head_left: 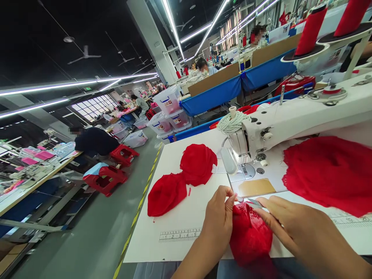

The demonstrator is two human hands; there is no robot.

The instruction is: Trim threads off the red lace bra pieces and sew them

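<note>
Just in front of the sewing machine, my left hand pinches the upper edge of a red lace fabric piece. The piece hangs down over the table's front edge. My right hand is closed around small thread snips, whose metal blades point left, near the fingertips of my left hand. Most of the snips is hidden by my fingers. Two rounded red fabric pieces lie farther left: one nearer and one farther back. A large red fabric pile spreads on the right.
A printed ruler strip runs along the front of the white tabletop. Red thread cones stand above the machine. Clear plastic boxes are stacked beyond the table. Several people sit at other machines; red stools stand across the aisle.
</note>
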